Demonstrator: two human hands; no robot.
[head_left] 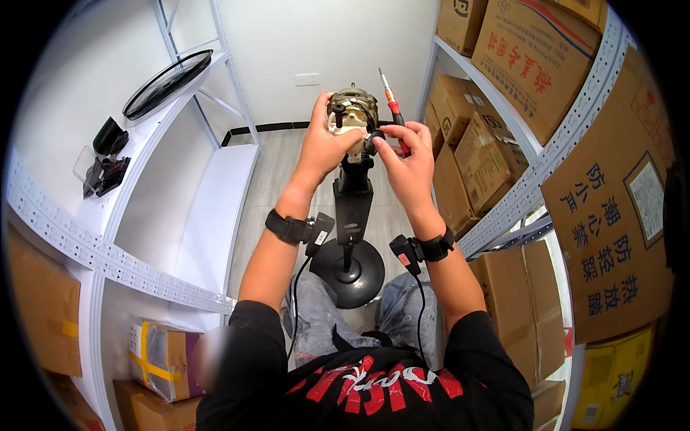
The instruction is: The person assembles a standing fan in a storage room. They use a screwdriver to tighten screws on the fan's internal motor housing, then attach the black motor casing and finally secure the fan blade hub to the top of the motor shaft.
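Observation:
In front of me stands a pedestal fan with its motor (pixel 353 100) uncovered, metal windings on top and a pale plastic housing below. My left hand (pixel 323 144) is closed round the left side of the motor, thumb across the front of the housing. My right hand (pixel 408 158) holds a screwdriver (pixel 393 106) with a red and black handle, its metal tip pointing up and away. The thumb and fingertips of that hand also touch a small black round part (pixel 371 141) on the housing's right side. The black fan column (pixel 352 208) runs down to a round base (pixel 338 291) between my knees.
A white shelf (pixel 122 190) on the left carries a black fan grille (pixel 167 84) and small black parts (pixel 108 161). Cardboard boxes (pixel 532 61) fill the right shelves. A large carton (pixel 611 215) juts out at the right. A black cable (pixel 296 309) hangs from my left wrist strap.

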